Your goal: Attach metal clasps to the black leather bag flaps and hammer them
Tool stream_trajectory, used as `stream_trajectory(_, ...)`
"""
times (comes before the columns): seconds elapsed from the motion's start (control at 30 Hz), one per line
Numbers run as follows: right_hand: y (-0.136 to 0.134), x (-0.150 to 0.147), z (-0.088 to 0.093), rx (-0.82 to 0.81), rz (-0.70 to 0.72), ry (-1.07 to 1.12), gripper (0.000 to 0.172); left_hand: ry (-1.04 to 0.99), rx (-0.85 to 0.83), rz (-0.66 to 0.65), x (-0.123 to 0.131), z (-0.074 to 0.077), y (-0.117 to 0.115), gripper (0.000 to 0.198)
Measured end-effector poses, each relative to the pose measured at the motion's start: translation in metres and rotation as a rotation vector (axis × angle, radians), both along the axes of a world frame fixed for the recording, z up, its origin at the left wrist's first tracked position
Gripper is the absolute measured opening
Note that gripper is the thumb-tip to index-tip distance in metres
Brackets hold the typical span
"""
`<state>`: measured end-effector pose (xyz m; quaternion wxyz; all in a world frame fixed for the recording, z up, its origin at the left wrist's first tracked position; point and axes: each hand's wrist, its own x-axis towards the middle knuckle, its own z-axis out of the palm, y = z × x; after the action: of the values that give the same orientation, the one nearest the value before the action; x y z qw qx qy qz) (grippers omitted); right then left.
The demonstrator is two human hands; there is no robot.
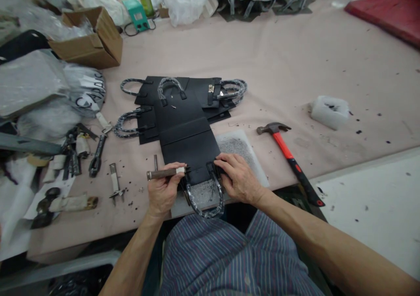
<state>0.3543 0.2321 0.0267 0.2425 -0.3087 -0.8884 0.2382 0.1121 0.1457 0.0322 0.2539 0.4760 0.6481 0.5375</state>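
My left hand (pixel 166 191) is closed round a metal punch tool (pixel 164 172), which lies nearly level with its tip at the left edge of a black leather panel (pixel 188 145). My right hand (pixel 239 178) pinches the panel's right edge, beside the base of a plastic-wrapped handle (pixel 206 213). That handle loops toward me over a worn white pad (pixel 241 145) under the panel's near end. Farther back, the panel overlaps other black leather pieces (pixel 147 95) with wrapped handles.
A red and black hammer (pixel 285 149) lies to the right, near a white block (pixel 330 111). Loose tools, among them a pronged punch (pixel 114 182) and a mallet (pixel 65 204), lie on the left. A cardboard box (pixel 88 42) stands at the back left.
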Motion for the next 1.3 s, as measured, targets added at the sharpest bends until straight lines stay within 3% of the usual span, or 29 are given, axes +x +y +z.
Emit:
stream_trajectory(0.27, 0.0005, -0.0014, 0.0035, 0.011, -0.004, -0.009, 0.042, -0.039, -0.024, -0.06, -0.0013, -0.003, -0.0026, 0.014)
stream_trajectory(0.67, 0.0006, 0.0003, 0.0054, -0.056, 0.012, -0.007, 0.048, -0.023, -0.142, -0.019, 0.0, -0.0022, -0.0066, 0.016)
stream_trajectory(0.9, -0.0013, 0.0017, 0.0048, -0.052, -0.019, -0.07, 0.061, -0.04, -0.074, -0.07, -0.0024, -0.0049, -0.0095, 0.012)
stream_trajectory(1.03, -0.0014, 0.0012, 0.0067, -0.057, -0.058, -0.128, 0.065, -0.085, -0.025, -0.13, -0.004, -0.0052, -0.0093, 0.02)
stream_trajectory(1.3, 0.0007, -0.0017, 0.0099, -0.071, -0.06, -0.174, 0.059, -0.096, 0.004, -0.205, -0.0076, -0.0028, -0.0046, 0.026)
